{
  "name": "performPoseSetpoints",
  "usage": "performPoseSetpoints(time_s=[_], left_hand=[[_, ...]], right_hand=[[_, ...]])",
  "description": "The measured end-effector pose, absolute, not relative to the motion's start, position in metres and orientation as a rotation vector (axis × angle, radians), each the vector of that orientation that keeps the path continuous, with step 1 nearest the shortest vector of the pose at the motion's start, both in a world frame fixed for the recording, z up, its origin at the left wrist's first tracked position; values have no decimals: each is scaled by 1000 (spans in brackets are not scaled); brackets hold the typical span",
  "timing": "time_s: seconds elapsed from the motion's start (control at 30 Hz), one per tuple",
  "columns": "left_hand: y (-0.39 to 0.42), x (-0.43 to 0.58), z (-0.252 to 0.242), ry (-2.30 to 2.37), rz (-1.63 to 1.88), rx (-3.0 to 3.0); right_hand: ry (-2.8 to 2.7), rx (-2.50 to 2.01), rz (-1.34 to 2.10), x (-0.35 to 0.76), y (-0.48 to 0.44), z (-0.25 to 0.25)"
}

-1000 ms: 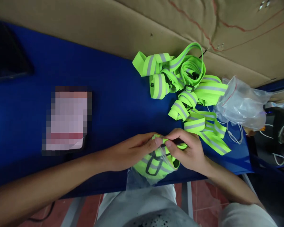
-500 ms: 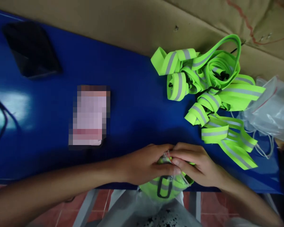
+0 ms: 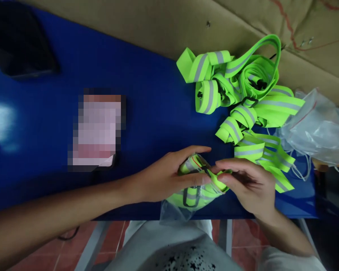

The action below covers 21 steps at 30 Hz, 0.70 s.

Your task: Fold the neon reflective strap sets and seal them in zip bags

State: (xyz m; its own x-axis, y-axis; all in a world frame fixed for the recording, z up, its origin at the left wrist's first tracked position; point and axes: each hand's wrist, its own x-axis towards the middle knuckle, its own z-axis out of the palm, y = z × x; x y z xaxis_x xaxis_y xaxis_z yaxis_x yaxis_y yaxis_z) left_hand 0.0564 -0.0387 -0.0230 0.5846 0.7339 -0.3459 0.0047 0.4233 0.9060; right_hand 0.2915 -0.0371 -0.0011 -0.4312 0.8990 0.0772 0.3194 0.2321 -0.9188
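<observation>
Grip: right hand (image 3: pixel 252 184) has spread from left hand (image 3: pixel 159 177) since the earlier frame; left grasps one bagged strap bundle (image 3: pixel 207 197), right pinches its edge.
Strap bundle: lower centre, one black buckle (image 3: pixel 191 205) showing.
Loose straps (image 3: pixel 209 98): upper right, overlapping, uncountable.
Table (image 3: pixel 152 109): blue; one pixelated object (image 3: pixel 97 130) left.
Floor (image 3: pixel 245 239): red tiles.
</observation>
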Motion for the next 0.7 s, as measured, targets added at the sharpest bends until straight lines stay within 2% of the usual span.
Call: performPoseSetpoints(time_s=[0.17, 0.5, 0.7], left_hand=[[-41, 58, -22, 817, 580, 1046], [-43, 61, -26, 736, 747, 1163], [-46, 60, -31, 695, 788, 1312]], right_hand=[[-1765, -1120, 1051, 289, -43, -5], [-2638, -976, 895, 316, -55, 30], [-2678, -1012, 1170, 305, -50, 23]])
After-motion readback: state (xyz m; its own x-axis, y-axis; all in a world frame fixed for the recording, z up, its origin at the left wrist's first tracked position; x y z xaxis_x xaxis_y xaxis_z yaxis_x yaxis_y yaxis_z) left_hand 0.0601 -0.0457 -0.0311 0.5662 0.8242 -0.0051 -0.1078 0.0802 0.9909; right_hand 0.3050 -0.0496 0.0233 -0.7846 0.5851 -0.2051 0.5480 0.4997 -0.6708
